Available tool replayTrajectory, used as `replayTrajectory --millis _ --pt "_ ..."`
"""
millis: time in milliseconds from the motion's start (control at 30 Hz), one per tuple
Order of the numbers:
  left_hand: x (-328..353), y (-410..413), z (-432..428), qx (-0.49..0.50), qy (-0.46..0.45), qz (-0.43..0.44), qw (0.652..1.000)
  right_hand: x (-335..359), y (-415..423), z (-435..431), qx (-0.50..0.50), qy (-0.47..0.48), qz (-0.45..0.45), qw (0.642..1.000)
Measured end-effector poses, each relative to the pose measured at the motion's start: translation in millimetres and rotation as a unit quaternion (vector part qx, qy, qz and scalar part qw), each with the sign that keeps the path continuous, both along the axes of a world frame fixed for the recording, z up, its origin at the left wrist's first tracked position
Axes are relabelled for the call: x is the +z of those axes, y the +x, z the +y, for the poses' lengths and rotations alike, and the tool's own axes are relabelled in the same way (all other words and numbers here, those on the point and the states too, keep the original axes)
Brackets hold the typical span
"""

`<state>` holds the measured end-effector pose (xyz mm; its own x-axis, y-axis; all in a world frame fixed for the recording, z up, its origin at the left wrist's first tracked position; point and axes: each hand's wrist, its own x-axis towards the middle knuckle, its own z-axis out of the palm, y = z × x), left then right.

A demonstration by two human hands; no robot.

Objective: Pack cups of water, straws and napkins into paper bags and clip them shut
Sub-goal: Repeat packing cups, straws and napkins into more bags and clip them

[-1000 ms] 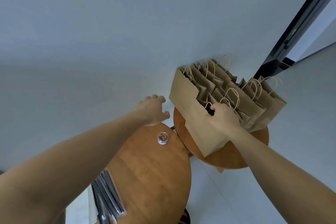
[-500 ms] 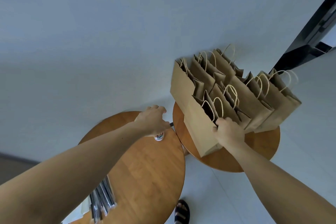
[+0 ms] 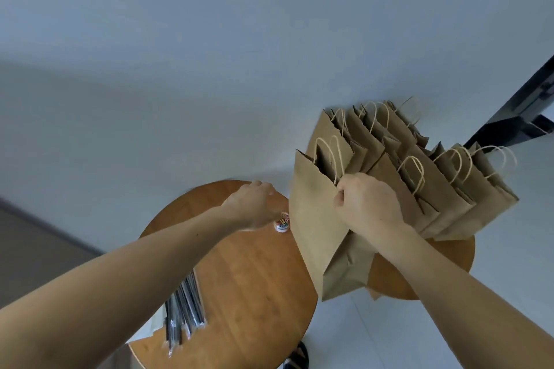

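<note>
A brown paper bag with cord handles (image 3: 314,228), foremost in a row of like bags (image 3: 449,189) on a small round wooden desk (image 3: 449,260), is gripped at its top edge by the right hand (image 3: 368,207), fingers curled tight. The left hand (image 3: 251,204) hovers beside a small tub of coloured paper clips (image 3: 281,222) on a larger round wooden desk (image 3: 254,293); what its fingers hold, if anything, cannot be told.

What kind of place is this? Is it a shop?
Probably an indoor room set up for packing, not clearly a shop. One round wooden table holds wrapped straws and a small tub of coloured clips; a second round wooden table is crowded with brown paper bags, against a pale wall.
</note>
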<state>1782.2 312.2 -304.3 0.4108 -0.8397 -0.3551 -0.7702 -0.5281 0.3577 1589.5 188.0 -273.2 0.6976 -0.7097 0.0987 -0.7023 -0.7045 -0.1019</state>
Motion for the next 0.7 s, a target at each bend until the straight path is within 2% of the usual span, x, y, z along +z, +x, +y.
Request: replayTrajectory --millis 167,333,533,700 --pt "-8 28 52 0.047 -0.002 0.017 0.999 -18 57 54 0.073 0.002 -0.016 0.997" --pt "-38 48 105 0.097 0.032 0.065 0.993 -69 101 105 0.148 0.051 -0.004 0.988" --pt "-87 53 155 0.156 0.058 0.118 0.979 -123 106 157 0.225 0.087 0.046 0.969" --pt "-102 52 164 0.209 0.021 0.173 0.962 -131 99 164 0.245 0.155 0.012 0.957"
